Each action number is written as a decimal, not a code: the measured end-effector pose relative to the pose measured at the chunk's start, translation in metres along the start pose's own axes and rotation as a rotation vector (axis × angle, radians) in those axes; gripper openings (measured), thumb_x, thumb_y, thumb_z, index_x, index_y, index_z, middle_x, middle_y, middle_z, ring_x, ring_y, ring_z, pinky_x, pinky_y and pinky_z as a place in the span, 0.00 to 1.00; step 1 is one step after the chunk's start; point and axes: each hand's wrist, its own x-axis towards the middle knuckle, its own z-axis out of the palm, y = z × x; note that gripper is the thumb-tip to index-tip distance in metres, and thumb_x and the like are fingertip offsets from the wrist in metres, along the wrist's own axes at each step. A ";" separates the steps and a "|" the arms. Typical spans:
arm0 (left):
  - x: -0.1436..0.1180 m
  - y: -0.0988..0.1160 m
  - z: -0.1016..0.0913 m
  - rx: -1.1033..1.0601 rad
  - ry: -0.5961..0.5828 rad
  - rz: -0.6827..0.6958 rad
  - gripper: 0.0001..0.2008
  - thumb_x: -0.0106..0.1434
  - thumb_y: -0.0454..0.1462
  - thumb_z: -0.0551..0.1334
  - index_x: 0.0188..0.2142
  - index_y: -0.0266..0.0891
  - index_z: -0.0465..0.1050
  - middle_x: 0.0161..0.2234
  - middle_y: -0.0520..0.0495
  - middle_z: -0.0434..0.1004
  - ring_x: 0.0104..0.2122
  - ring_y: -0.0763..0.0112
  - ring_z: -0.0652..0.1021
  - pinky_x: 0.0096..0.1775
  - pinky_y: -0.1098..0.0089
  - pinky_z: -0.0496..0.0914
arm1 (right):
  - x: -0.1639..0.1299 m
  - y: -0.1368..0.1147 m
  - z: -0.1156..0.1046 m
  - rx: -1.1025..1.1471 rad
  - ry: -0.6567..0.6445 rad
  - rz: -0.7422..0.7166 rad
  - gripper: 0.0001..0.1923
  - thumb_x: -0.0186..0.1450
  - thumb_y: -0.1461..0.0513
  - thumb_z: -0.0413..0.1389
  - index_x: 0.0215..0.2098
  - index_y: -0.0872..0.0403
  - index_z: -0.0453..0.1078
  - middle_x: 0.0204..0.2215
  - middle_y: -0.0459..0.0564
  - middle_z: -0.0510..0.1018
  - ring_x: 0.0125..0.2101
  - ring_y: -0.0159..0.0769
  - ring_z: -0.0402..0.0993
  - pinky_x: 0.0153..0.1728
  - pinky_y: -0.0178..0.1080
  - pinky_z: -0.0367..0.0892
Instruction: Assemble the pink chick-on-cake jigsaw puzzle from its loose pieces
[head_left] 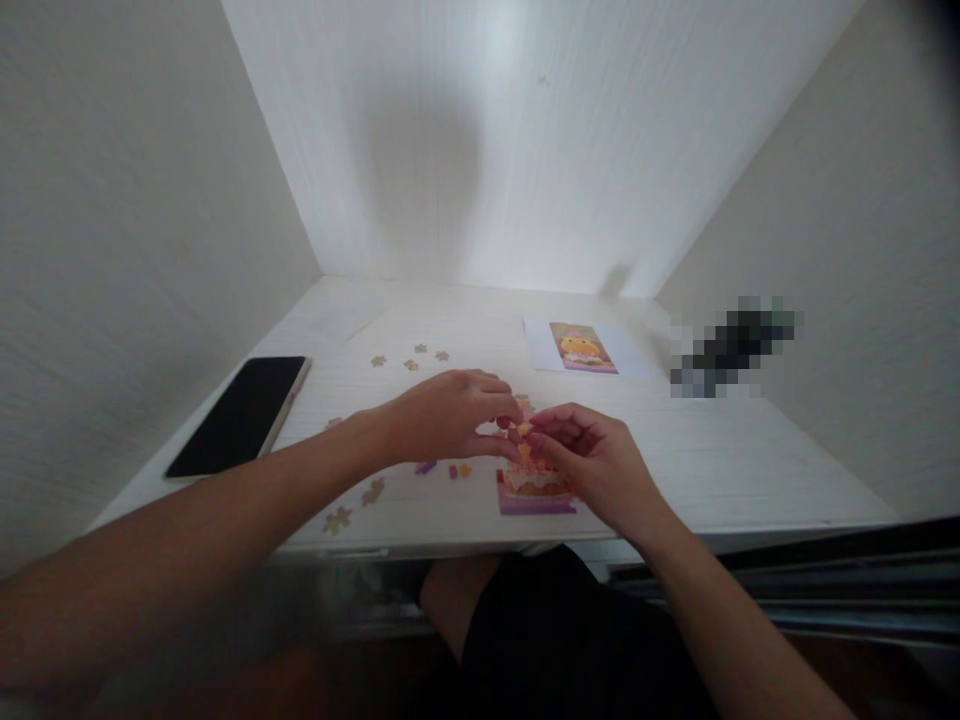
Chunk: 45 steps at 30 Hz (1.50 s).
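Head view looks down on a white surface (720,450) boxed in by pale walls. Left of centre lies a dark phone (241,412), screen blank. A reference picture (583,347) on white paper sits farther back. Both hands meet just above the partly built puzzle (534,490) near the front edge: the left hand (442,415) and right hand (592,462) pinch one small orange puzzle piece (520,430) between their fingertips, which close on it. Loose pieces (373,490) lie scattered about the left wrist and farther back.
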 end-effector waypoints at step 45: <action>-0.001 -0.002 -0.003 -0.068 -0.280 -0.195 0.04 0.62 0.36 0.65 0.38 0.40 0.74 0.33 0.53 0.76 0.31 0.76 0.74 0.36 0.73 0.64 | 0.003 0.009 -0.015 -0.342 0.231 -0.068 0.14 0.66 0.54 0.56 0.43 0.54 0.74 0.23 0.43 0.72 0.21 0.31 0.65 0.23 0.36 0.61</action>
